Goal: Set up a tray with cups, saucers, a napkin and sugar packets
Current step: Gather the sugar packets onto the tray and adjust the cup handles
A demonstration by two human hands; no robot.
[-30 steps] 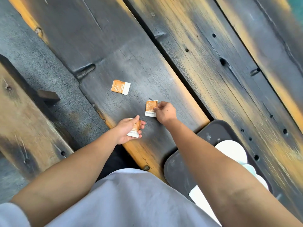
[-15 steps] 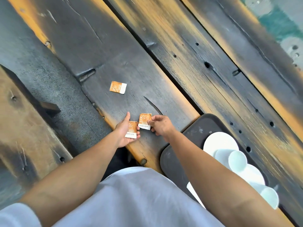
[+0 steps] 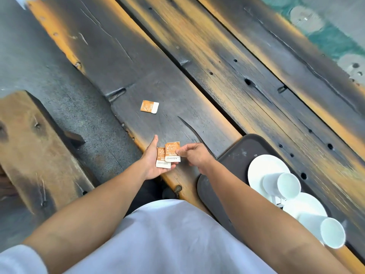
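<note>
My left hand (image 3: 153,161) lies palm up at the table's near edge with an orange-and-white sugar packet (image 3: 162,158) resting in it. My right hand (image 3: 194,155) pinches a second sugar packet (image 3: 172,151) and holds it over the first one. A third sugar packet (image 3: 149,106) lies alone on the dark plank further out. At the right sits a dark tray (image 3: 235,155) with two white saucers (image 3: 260,169) (image 3: 308,204), and a white cup lies on its side on each, one cup (image 3: 284,184) above the other cup (image 3: 325,230).
The table is made of dark, scorched wooden planks (image 3: 217,66) with gaps and holes. A wooden bench (image 3: 33,147) stands at the left over grey ground. Teal flooring shows at the top right.
My right hand lifted a packet off the table and carried it over to my left palm. The view shifted, and more of the tray with cups and saucers shows.
</note>
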